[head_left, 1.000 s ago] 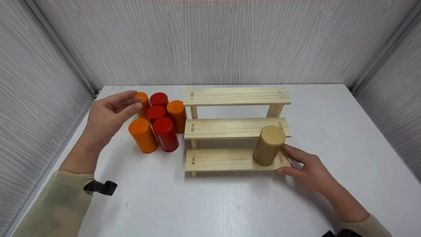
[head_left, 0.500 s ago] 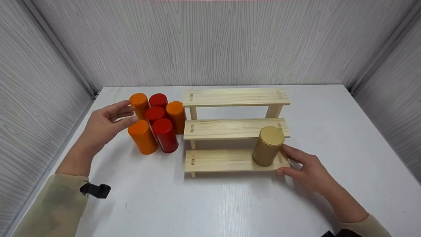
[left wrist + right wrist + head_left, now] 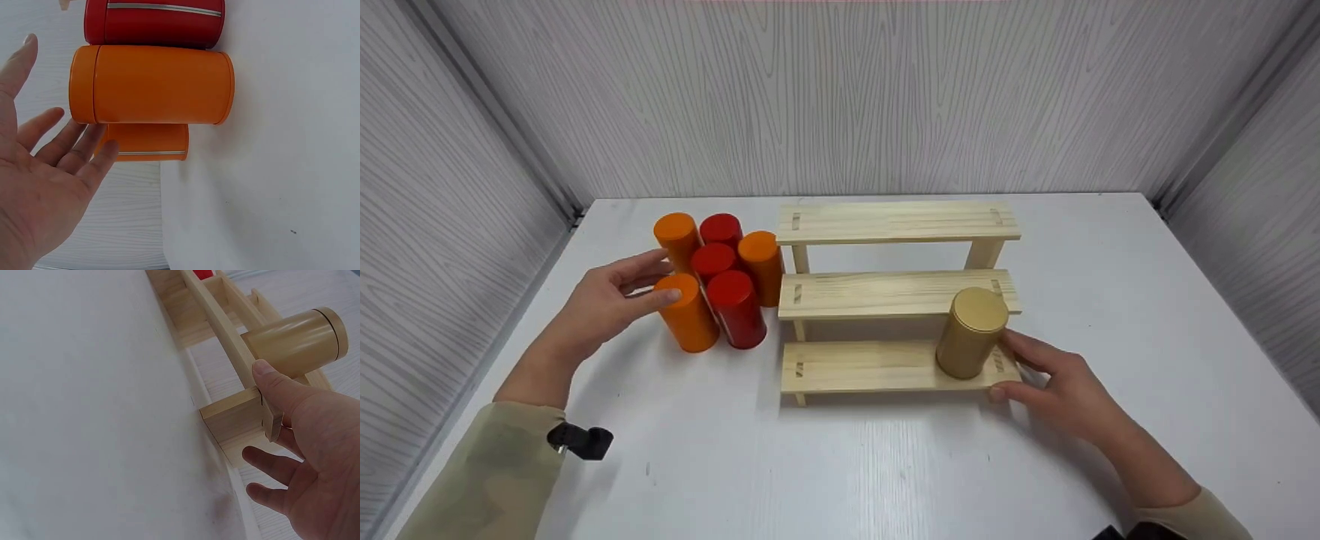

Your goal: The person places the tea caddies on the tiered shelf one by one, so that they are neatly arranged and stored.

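Note:
My left hand [image 3: 604, 307] is at the front orange canister [image 3: 692, 328], thumb over its lid in the head view and fingers behind. In the left wrist view the fingers look loosely spread beside the lid of that orange canister [image 3: 157, 84], not wrapped round it. My right hand [image 3: 1057, 386] grips the right end of the lowest board of a three-step wooden display shelf [image 3: 859, 367], thumb on the front edge and fingertips behind. On that board, close to the right hand, a gold canister [image 3: 971, 341] stands upright.
Left of the shelf stand several more canisters: a red one in front [image 3: 739, 315], a middle red one [image 3: 714, 259], a back red one [image 3: 721, 225], a back orange one [image 3: 676, 232] and an orange one [image 3: 763, 270] beside the shelf. Pale wood-grain panels [image 3: 840, 97] enclose the white table [image 3: 840, 472].
My left hand has come down and forward from the back orange canister to the front orange one. The right hand keeps its grip on the shelf; the canisters stand where they were.

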Tool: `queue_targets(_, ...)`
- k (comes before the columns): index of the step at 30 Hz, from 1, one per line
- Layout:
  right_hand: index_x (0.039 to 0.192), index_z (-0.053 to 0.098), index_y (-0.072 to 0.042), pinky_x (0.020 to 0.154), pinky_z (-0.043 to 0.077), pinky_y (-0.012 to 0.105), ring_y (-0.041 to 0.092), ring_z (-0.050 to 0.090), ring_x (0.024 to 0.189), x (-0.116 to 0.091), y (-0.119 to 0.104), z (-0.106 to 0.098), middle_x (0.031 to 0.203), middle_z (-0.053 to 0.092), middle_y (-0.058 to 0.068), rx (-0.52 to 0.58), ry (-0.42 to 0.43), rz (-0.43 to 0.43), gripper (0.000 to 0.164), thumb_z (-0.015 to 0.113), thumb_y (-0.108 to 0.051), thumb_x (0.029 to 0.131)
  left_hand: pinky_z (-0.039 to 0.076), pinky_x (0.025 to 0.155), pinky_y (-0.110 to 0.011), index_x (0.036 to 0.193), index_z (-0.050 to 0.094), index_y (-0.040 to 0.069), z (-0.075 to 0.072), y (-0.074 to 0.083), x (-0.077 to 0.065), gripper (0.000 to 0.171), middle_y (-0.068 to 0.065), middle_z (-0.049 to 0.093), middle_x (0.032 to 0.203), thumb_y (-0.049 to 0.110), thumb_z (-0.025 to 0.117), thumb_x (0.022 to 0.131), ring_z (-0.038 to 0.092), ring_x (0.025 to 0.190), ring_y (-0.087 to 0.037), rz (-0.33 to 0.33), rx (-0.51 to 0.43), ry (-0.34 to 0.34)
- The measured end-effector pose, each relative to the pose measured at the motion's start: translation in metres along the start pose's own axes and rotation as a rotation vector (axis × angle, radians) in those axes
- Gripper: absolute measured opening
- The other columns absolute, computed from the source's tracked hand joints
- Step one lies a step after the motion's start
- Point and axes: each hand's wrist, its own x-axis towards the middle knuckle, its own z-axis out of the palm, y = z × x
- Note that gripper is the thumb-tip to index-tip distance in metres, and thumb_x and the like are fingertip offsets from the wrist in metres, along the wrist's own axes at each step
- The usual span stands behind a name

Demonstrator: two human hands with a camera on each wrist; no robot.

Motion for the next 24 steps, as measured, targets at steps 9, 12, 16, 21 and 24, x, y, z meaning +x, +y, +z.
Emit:
queue_targets(9, 0.157, 0.053, -0.011, 0.108, 0.051, 0.05, 0.029, 0.053, 0.141, 0.0, 0.0, 0.0, 0.155, 0.055, 0.007, 0.02, 0.008, -0.021, 0.082, 0.091, -0.028, 0.086, 0.041, 0.119, -0.055, 0.169, 0.03, 0.018, 0.004, -0.01, 0.003, 0.086, -0.013, 0.043, 0.165, 0.041, 0.076, 0.1, 0.043, 0.15, -0.036, -0.048, -0.01, -0.045)
queue_targets(12, 0.157, 0.053, -0.012, 0.107, 0.051, 0.048, 0.028, 0.053, 0.141, 0.0, -0.001, 0.0, 0.155, 0.055, 0.006, 0.021, 0.01, -0.024, 0.082, 0.091, -0.027, 0.086, 0.042, 0.118, -0.053, 0.169, 0.03, 0.018, 0.005, -0.011, 0.003, 0.088, -0.013, 0.042, 0.166, 0.042, 0.077, 0.099, 0.043, 0.15, -0.036, -0.056, -0.001, -0.05)
queue_targets(16, 0.157, 0.053, -0.012, 0.108, 0.05, 0.046, 0.027, 0.053, 0.141, 0.0, -0.001, 0.0, 0.155, 0.055, 0.005, 0.014, 0.008, -0.012, 0.082, 0.091, -0.028, 0.086, 0.049, 0.112, -0.037, 0.169, 0.031, 0.017, 0.006, -0.013, 0.003, 0.089, -0.012, 0.043, 0.165, 0.04, 0.079, 0.098, 0.045, 0.149, -0.035, -0.059, -0.014, -0.05)
queue_targets(21, 0.157, 0.053, -0.011, 0.109, 0.05, 0.048, 0.028, 0.054, 0.141, 0.001, 0.0, 0.001, 0.156, 0.055, 0.006, 0.004, 0.002, 0.005, 0.083, 0.091, -0.031, 0.086, 0.051, 0.099, -0.015, 0.169, 0.031, 0.016, 0.008, -0.015, 0.003, 0.09, -0.013, 0.041, 0.166, 0.038, 0.081, 0.097, 0.046, 0.148, -0.035, -0.063, -0.032, -0.061)
queue_targets(24, 0.157, 0.053, -0.011, 0.108, 0.051, 0.05, 0.028, 0.054, 0.141, 0.0, -0.001, 0.0, 0.156, 0.055, 0.007, 0.009, 0.003, 0.004, 0.082, 0.09, -0.031, 0.086, 0.05, 0.098, -0.013, 0.169, 0.031, 0.017, 0.008, -0.016, 0.003, 0.09, -0.014, 0.04, 0.166, 0.039, 0.08, 0.097, 0.046, 0.147, -0.035, -0.071, -0.021, -0.065)
